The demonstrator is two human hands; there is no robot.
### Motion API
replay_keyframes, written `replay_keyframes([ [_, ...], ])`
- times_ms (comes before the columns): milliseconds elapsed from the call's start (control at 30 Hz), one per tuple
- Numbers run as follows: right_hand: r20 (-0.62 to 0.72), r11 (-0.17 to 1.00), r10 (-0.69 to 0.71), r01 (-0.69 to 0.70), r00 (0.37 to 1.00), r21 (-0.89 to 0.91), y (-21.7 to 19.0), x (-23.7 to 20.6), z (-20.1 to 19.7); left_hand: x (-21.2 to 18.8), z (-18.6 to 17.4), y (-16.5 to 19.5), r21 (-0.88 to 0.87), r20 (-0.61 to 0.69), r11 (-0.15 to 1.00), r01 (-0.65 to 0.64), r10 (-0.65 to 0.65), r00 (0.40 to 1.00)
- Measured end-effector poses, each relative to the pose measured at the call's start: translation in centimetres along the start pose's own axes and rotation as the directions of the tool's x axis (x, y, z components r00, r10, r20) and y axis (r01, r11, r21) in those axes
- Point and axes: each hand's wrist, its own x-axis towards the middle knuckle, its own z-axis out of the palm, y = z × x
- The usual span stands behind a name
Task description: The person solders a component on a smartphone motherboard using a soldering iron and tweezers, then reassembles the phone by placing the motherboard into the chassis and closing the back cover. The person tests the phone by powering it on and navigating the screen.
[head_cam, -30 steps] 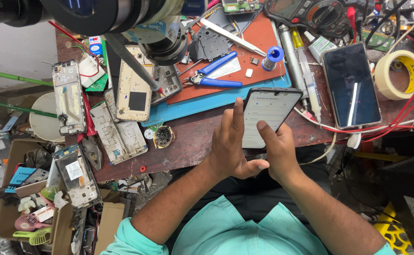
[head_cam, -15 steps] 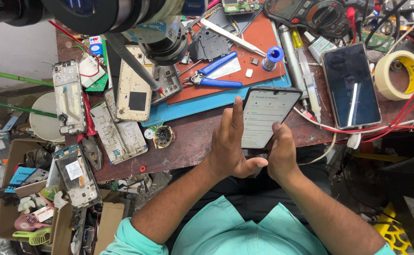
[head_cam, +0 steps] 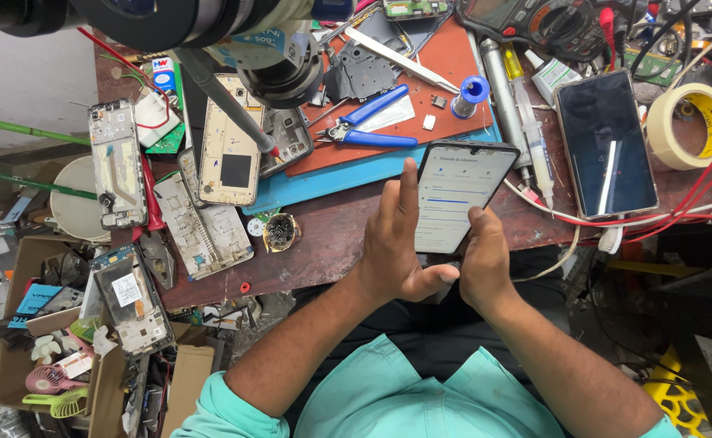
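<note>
While the left hand is cradling the lit smartphone, fingers clamped along its edge, the right hand is closing its fingers on the lower corner, its thumb best sliding lightly and slowly.

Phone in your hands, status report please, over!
Left hand and right hand both hold the lit phone. Held above the bench edge. Blue cutters and second phone lie apart, nothing blocking.
</note>
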Motion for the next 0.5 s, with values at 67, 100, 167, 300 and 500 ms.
replay_keyframes([
  [67, 0.018, 1.0, 0.012, -0.011, 1.0, -0.019, -0.09, -0.02, -0.09, 0.02, 0.03, -0.05, -0.005, -0.005, 1.0, 0.0, 0.0, 1.0],
  [100, 0.027, 0.999, 0.018, -0.017, 0.999, -0.028, -0.17, -0.03, -0.15, 0.04, 0.05, -0.09, -0.01, -0.011, 1.0, -0.005, 0.005, 1.0],
  [167, 0.079, 0.99, -0.019, 0.03, 0.997, -0.139, -0.38, -0.04, -0.3, 0.11, 0.09, -0.2, -0.018, -0.025, 1.0, -0.016, 0.016, 1.0],
  [300, 0.079, 0.978, -0.021, 0.037, 0.997, -0.207, -0.57, -0.07, -0.27, 0.17, 0.07, -0.26, -0.036, -0.015, 0.999, -0.005, 0.004, 1.0],
  [500, 0.092, 0.969, -0.054, 0.074, 0.994, -0.237, -0.5, -0.05, -0.24, 0.12, 0.13, -0.24, -0.037, -0.019, 0.999, -0.004, 0.004, 1.0],
])
